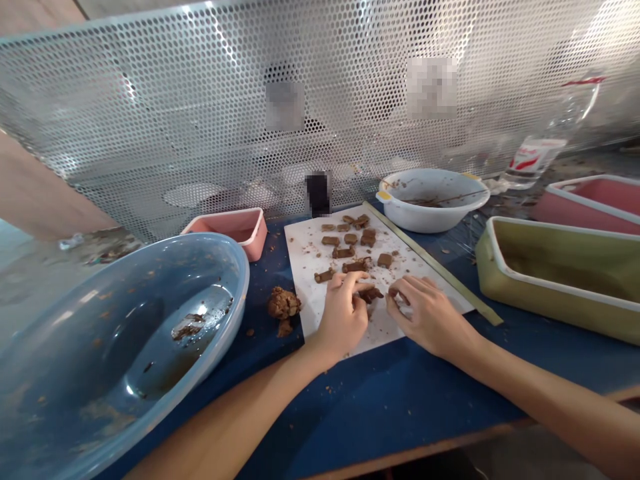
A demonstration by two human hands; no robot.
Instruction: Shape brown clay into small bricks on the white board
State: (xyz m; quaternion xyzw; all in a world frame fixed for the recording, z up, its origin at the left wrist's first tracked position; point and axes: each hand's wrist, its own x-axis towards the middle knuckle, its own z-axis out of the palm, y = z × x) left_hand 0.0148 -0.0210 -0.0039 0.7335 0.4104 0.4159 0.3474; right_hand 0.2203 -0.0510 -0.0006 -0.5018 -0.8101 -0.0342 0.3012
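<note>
My left hand (345, 312) rests over the white sheet (310, 247), its fingers bent around a dark brown lump of clay (371, 294). Just right of that lump, my right hand (423, 312) is closed with thumb and fingertips brought together; what they pinch, if anything, is hidden. Beyond both hands, several small shaped clay pieces (343, 253) lie in rough rows among crumbs. A small clay block (385, 260) sits above the right hand. Left of the sheet, a larger crumbly clay lump (284, 303) lies on the blue table (320, 400).
A big blue basin (220, 250) with murky water stands at the left, a pink tray (257, 233) behind it. A flat strip (435, 263) borders the sheet. Beyond are a white basin (425, 217), green trough (550, 293), pink trough (565, 203), plastic bottle (537, 157) and perforated screen (200, 133).
</note>
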